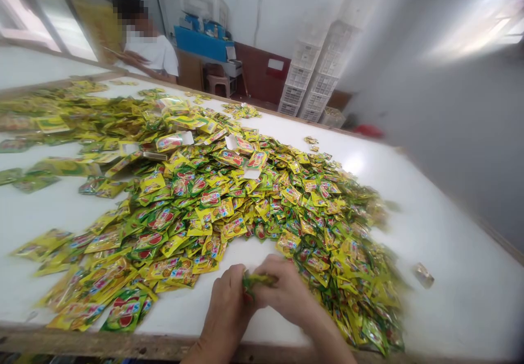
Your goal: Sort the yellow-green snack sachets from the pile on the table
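Just above the white tabletop (164,320), near its front edge, my two hands meet. My left hand (227,301) is closed around small green candy packets (247,287), seen edge-on between the hands. My right hand (284,287) is closed too, its fingers on the same packets, with a green-yellow edge showing by the thumb. How many packets are held is hidden. Beyond and on both sides spreads a big heap of yellow and green packets (233,227) printed with fruit. Open yellow boxes (257,162) with white flaps lie on top of the heap.
Loose packets (126,309) lie at the front left, and a single one (423,275) at the right. A wooden rim (470,211) borders the table. Across it is another person (151,53) in a white top. White crates (305,75) and a blue-topped desk (202,42) stand by the wall.
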Action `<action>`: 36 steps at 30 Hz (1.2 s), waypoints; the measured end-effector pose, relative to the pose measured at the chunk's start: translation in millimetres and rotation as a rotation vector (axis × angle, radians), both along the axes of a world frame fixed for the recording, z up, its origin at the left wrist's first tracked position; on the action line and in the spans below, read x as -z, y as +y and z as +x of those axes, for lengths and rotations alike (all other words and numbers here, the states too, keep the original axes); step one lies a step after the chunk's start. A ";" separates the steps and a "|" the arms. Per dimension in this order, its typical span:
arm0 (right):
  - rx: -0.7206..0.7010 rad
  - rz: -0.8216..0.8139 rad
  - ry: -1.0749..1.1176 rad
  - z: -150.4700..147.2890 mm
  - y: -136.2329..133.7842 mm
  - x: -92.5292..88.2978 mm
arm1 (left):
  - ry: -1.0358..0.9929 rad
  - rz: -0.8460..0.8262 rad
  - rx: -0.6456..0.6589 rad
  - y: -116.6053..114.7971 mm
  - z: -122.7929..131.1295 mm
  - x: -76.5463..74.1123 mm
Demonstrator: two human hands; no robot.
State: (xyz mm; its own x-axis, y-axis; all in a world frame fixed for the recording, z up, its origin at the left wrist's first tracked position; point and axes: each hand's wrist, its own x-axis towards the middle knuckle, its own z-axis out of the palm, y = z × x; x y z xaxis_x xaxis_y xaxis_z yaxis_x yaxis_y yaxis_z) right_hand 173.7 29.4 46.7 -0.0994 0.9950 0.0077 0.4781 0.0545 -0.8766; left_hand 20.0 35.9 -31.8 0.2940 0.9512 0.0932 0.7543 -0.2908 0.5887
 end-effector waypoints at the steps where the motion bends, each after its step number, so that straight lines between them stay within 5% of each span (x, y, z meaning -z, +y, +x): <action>1: -0.005 0.012 -0.010 -0.5 0.6 -1.4 | -0.032 -0.054 -0.018 -0.7 0.2 -1.3; 9: 0.027 -0.003 -0.122 -0.2 -1.9 2.6 | -0.455 -0.567 0.072 -4.7 -17.0 -27.6; 15: -0.070 0.015 -0.154 -14.2 0.8 -7.0 | -0.480 -0.572 0.011 0.8 -23.8 -25.3; 21: -0.136 0.095 -0.153 -22.8 -1.9 2.5 | -0.889 -0.740 0.091 1.0 -35.5 -28.6; 27: 0.236 0.027 -0.024 -30.6 -9.2 17.2 | -1.080 -0.836 0.092 -0.9 -40.5 -23.0; 36: 0.032 0.211 -0.070 -13.2 -3.4 10.6 | -1.095 -0.831 -0.006 -5.8 -36.8 -23.5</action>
State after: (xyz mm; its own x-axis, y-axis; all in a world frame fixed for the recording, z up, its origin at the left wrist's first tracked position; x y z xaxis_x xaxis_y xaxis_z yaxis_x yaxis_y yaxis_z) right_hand 160.5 26.0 36.0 -0.0750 0.9748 0.2103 0.5415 0.2169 -0.8123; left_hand -16.8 30.0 -8.3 0.4355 0.8415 -0.3198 -0.2039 0.4382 0.8755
